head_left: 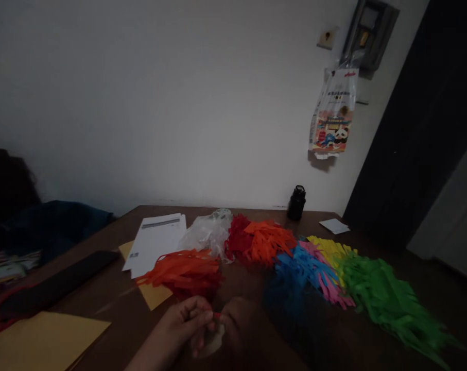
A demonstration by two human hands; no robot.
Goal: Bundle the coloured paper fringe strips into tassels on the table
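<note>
While pinched together at the near edge, left hand (185, 319) and right hand (239, 322) clamped on a small red paper strip (217, 315). Just beyond, orange paper strips (183, 273); clear plastic bag (208, 234) crumpled, contents unclear. Dark wooden table (113, 299), white wall (159, 103).

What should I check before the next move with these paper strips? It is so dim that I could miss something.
1. Both hands in view: ok. Left hand and right hand meet at the near table edge.
2. Hold on the red strip: ok, pinched between the hands.
3. Pale piece under the fingers: cannot tell what it is.
4. Orange strips close by: ok, just beyond the hands.
5. Colours kept apart: not ok; blue strips and pink strips overlap.
6. Black bottle out of the way: ok, upright by the wall.
</note>
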